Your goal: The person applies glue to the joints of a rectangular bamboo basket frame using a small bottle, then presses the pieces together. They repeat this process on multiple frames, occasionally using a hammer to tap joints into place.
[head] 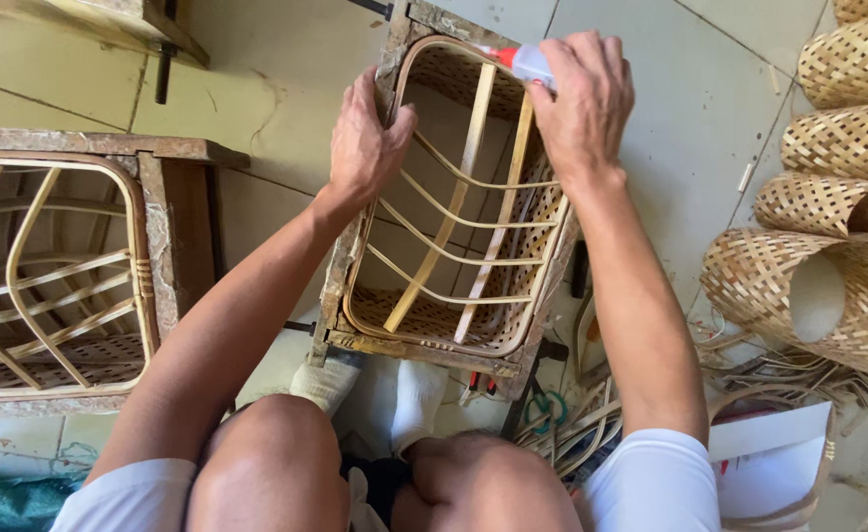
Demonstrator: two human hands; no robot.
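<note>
Left hand [367, 138] grips basket frame [355, 286] (right hand [584, 94] holds glue bottle [525, 63]).

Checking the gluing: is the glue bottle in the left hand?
No, the right hand holds the glue bottle at the basket frame's top edge; the left hand grips the rim.

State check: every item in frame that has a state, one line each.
left hand: gripping the rim of the basket.
right hand: shut on glue bottle, red tip aimed at the rim.
basket: seated in wooden mould frame, inner ribs and slats exposed.
second frame: also holds a basket, untouched.
woven cylinders: lying stacked on their sides, ends open.
</note>
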